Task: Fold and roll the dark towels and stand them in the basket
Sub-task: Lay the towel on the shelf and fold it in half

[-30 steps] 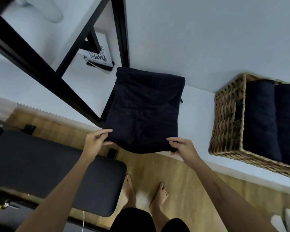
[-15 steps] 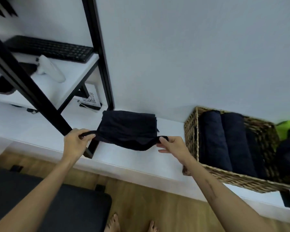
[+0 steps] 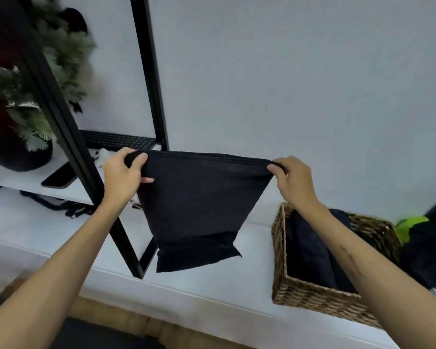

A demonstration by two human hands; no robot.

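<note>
A dark folded towel hangs in the air in front of the white wall, its lower edge just touching the white shelf. My left hand grips its top left corner and my right hand pinches its top right corner, stretching the top edge flat. To the right, the wicker basket stands on the shelf with dark rolled towels inside; my right forearm hides part of them.
A black metal shelf frame rises at the left, its foot close behind the hanging towel. On its upper shelf lie a black keyboard, a phone and a potted plant. Green and dark cloth lies right of the basket.
Both hands have lifted the towel off the shelf, from lying flat to hanging upright. The view has tilted up from the floor toward the wall.
</note>
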